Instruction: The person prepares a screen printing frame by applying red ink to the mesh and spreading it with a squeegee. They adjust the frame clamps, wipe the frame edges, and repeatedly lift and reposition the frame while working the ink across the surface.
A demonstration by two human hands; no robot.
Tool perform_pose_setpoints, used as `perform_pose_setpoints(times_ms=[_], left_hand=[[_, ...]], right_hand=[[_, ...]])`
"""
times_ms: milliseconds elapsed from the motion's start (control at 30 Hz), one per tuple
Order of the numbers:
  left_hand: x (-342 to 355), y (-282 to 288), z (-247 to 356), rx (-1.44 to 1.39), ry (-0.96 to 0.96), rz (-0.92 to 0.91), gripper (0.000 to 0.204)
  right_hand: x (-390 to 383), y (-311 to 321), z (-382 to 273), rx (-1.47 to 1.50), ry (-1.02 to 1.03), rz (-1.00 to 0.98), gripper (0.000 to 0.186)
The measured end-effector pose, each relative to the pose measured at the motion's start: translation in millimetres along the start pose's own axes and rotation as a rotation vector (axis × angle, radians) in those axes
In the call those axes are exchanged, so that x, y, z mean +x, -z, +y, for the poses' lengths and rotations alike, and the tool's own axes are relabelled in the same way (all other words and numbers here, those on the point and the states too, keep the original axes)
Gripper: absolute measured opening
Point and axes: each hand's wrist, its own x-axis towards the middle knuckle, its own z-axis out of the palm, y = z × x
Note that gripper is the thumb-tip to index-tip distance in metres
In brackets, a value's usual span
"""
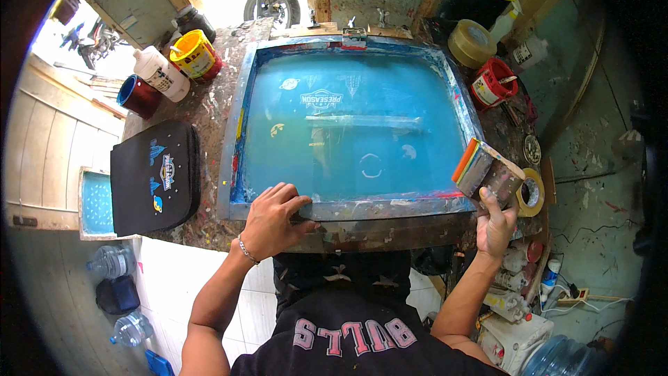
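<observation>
A printing screen (355,139) with a pale blue mesh, faint white and yellow designs and a paint-smeared frame lies on the stained worktable. My left hand (278,219) grips the frame's front edge left of centre, fingers bent and thumb apart. My right hand (497,219) holds a squeegee (490,174) with an orange-edged blade at the screen's front right corner. A stack of black printed panels (153,179) rests left of the screen. Small metal clamps (353,37) sit along its far edge. A tape roll (531,191) is beside my right hand.
Paint pots (195,56), bottles (160,73) and a red tub (492,83) with a wide tape roll (472,43) flank the screen. A blue-meshed frame (95,202) is at left. Water jugs (111,263) stand below. A motorbike (271,0) is outside the doorway.
</observation>
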Motion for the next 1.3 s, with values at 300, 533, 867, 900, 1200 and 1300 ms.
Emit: perform_pose_setpoints(times_ms=[300, 533, 867, 900, 1200, 1300], left_hand=[[-3.3, -38.2, -11.8, 0.027, 0.042, -0.07, 0.04], [-2.8, -49.7, -18.6, 0.056, 0.027, -0.068, 0.045], [-7.2, -59.5, -13.1, 0.073, 0.043, -0.023, 0.045], [-7.6, -59.8, -12.1, 0.083, 0.036, -0.015, 0.045], [-7.8, -50.6, 0.1, 0.105, 0.002, 0.027, 0.043], [-7.9, -49.2, 1.9, 0.107, -0.001, 0.037, 0.042]], right_hand=[[0.4, 2.7, 4.9, -0.018, 0.018, -0.014, 0.055], [1.5, -0.7, 5.4, -0.027, 0.0, -0.016, 0.051], [-1.2, -3.8, 8.4, -0.017, 0.003, -0.031, 0.052], [-1.7, -2.8, 8.2, -0.019, 0.003, -0.028, 0.052], [-9.8, 6.2, 7.2, -0.03, -0.015, -0.004, 0.051], [-10.4, 6.5, 8.2, -0.019, -0.011, -0.025, 0.051]])
